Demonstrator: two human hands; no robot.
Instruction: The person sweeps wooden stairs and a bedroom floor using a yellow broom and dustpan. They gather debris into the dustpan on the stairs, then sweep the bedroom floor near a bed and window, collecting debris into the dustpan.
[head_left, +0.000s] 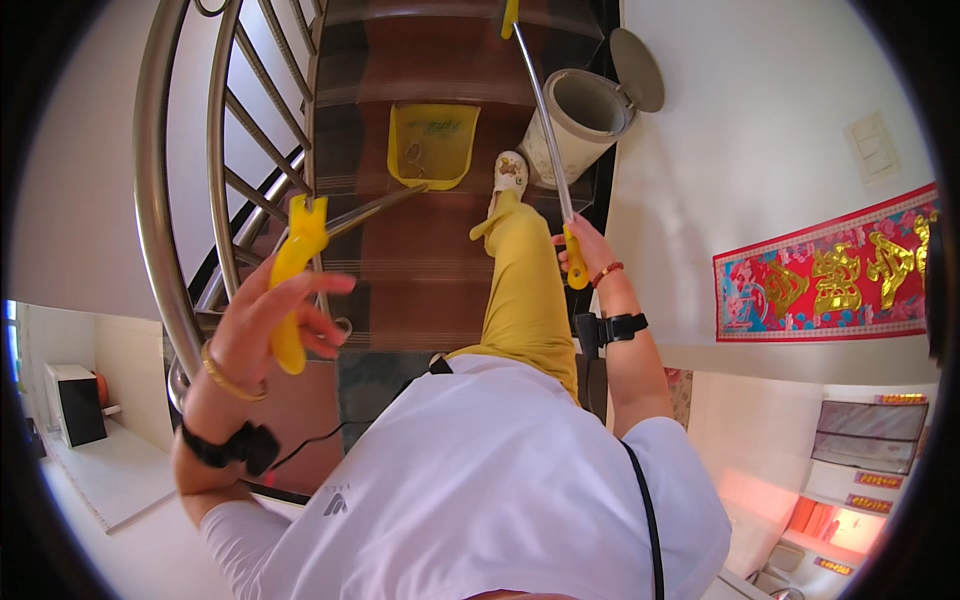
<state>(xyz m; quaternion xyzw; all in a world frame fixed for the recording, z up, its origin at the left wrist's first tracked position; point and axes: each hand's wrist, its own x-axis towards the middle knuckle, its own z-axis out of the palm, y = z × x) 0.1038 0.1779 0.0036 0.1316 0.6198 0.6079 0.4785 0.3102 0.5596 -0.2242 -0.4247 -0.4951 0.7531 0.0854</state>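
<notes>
My left hand (251, 319) loosely holds the yellow plastic grip (304, 236) of a long-handled dustpan, some fingers stretched out past it. From there a metal pole slants to the yellow dustpan (448, 154), which rests on the stairs before me. A thin, stringy bit of debris (414, 154) lies in the pan. In my right hand (589, 244) is the yellow-ended handle of a long metal pole (551, 135). The pole reaches up past the bin to a yellow fitting (510, 19), probably a broom's; its far end is cut off by the frame.
A pale bin (574, 142) with its lid (637, 71) raised stands on the stairs against the right wall. Steel railings (217, 150) run along the left. My shoe (510, 172) is on a step beside the bin. A red banner (825, 277) hangs on the wall.
</notes>
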